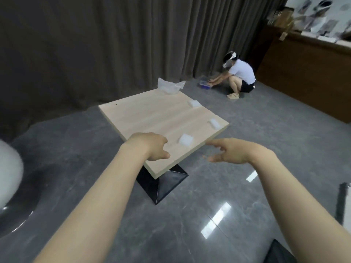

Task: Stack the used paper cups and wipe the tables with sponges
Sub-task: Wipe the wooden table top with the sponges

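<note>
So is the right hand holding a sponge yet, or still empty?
Empty. The right hand hangs past the table's near corner, fingers spread and holding nothing. The nearest sponge lies untouched on the tabletop.

Both forearms bare to frame edge, no sleeves, watch or rings; left grip point(152, 147), right grip point(230, 151)

You're seeing a dim, soft indoor picture, white ceiling-light glare patches on the glossy grey floor point(218, 219), motion blur throughout, heaviest at the top-right corner, wide-angle bending toward the edges, dark curtain point(95, 44) underexposed.
</note>
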